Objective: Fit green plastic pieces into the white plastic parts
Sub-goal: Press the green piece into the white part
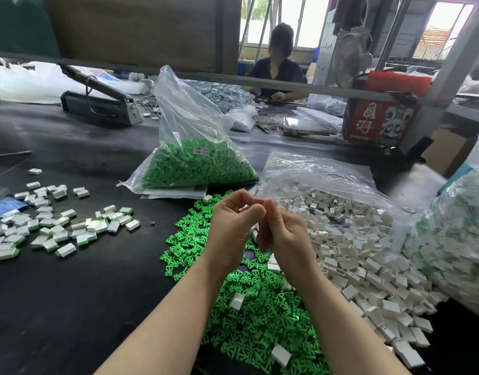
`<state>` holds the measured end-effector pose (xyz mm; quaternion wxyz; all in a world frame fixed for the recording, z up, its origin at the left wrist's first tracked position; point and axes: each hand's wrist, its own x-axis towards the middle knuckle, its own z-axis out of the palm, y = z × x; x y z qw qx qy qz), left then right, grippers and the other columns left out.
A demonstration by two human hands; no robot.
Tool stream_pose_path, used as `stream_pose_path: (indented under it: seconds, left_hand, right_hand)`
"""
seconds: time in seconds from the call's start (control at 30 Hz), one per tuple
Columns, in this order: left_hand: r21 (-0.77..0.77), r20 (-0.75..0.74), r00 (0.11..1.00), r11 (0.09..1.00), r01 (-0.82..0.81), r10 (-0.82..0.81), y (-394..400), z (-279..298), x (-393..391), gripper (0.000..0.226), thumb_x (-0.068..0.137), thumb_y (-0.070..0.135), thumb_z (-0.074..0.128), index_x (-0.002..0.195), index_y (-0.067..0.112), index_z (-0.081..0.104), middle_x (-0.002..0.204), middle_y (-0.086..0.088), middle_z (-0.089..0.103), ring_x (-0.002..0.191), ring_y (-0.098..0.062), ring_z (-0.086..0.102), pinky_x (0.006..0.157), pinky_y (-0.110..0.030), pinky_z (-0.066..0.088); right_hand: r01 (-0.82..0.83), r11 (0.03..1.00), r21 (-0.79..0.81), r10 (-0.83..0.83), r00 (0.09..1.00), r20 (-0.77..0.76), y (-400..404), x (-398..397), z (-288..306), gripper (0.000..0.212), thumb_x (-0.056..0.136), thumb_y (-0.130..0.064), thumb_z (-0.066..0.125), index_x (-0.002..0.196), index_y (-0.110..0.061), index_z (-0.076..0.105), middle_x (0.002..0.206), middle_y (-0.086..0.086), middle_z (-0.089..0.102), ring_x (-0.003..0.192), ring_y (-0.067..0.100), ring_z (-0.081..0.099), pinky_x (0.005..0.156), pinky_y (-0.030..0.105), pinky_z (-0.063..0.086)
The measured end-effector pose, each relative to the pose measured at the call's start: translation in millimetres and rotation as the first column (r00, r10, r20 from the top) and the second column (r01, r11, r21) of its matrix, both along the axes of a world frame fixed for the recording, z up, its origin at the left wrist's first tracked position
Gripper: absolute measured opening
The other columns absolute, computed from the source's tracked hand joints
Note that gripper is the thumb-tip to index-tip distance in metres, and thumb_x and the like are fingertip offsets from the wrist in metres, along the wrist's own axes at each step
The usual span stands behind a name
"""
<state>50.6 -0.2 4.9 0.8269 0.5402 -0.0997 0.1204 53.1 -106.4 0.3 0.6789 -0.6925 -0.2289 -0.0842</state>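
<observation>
My left hand (231,224) and my right hand (283,231) meet above a loose pile of green plastic pieces (254,301) on the black table. Both have curled fingers pressed together around something small; a bit of white shows between them, the rest is hidden. A heap of white plastic parts (368,253) spills from a clear bag on the right. Fitted white-and-green parts (57,226) lie scattered on the left. A few white parts (237,300) lie on the green pile.
A clear bag of green pieces (197,166) stands behind the hands. Another bag of fitted parts (460,253) is at the far right. A heat sealer (97,101) sits at the back left, a red box (381,117) back right. A person (279,69) works across the table.
</observation>
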Motion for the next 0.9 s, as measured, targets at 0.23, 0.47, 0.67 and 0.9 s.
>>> stream_pose_path:
  seconds: [0.23, 0.47, 0.67, 0.9]
  left_hand:
    - [0.074, 0.017, 0.999, 0.997, -0.037, 0.036, 3.7, 3.9, 1.9, 0.006, 0.076, 0.010, 0.067, 0.074, 0.015, 0.068, 0.052, -0.006, 0.056, 0.040, -0.022, 0.049, 0.039, -0.026, 0.042]
    - [-0.009, -0.015, 0.999, 0.999, -0.034, 0.034, 4.9, 5.2, 1.9, 0.013, 0.075, 0.011, 0.068, 0.073, 0.021, 0.076, 0.072, -0.001, 0.070, 0.068, -0.013, 0.065, 0.065, -0.021, 0.052]
    - [-0.090, -0.006, 1.000, 0.996, 0.013, -0.014, 4.7, 7.9, -0.7, 0.014, 0.076, 0.008, 0.067, 0.073, 0.017, 0.077, 0.075, -0.005, 0.071, 0.069, -0.014, 0.067, 0.065, -0.019, 0.053]
    - [-0.029, -0.010, 1.000, 0.999, 0.013, -0.013, 7.9, 7.5, 1.0, 0.013, 0.075, 0.009, 0.069, 0.075, 0.018, 0.077, 0.078, -0.004, 0.073, 0.074, -0.013, 0.068, 0.071, -0.020, 0.054]
  right_hand:
    - [-0.098, 0.983, 0.156, 0.122, 0.981, -0.154, 1.7, -1.9, 6.1, 0.059, 0.099, -0.047, 0.034, 0.063, -0.004, 0.054, 0.050, 0.001, 0.043, 0.041, 0.012, 0.041, 0.041, 0.019, 0.033]
    - [-0.114, 0.958, 0.265, 0.195, 0.933, -0.302, -0.9, -3.3, 11.8, 0.053, 0.105, -0.029, 0.026, 0.063, -0.008, 0.051, 0.050, 0.004, 0.045, 0.044, 0.017, 0.039, 0.043, 0.024, 0.032]
    - [-0.141, 0.952, 0.270, 0.222, 0.928, -0.298, -2.3, -5.2, 14.2, 0.043, 0.101, -0.022, 0.026, 0.067, -0.007, 0.048, 0.053, 0.008, 0.044, 0.045, 0.017, 0.040, 0.045, 0.025, 0.032]
    - [-0.103, 0.963, 0.251, 0.184, 0.927, -0.327, -2.6, -2.8, 11.3, 0.047, 0.104, -0.024, 0.027, 0.066, -0.010, 0.051, 0.052, 0.004, 0.048, 0.045, 0.017, 0.042, 0.044, 0.022, 0.035]
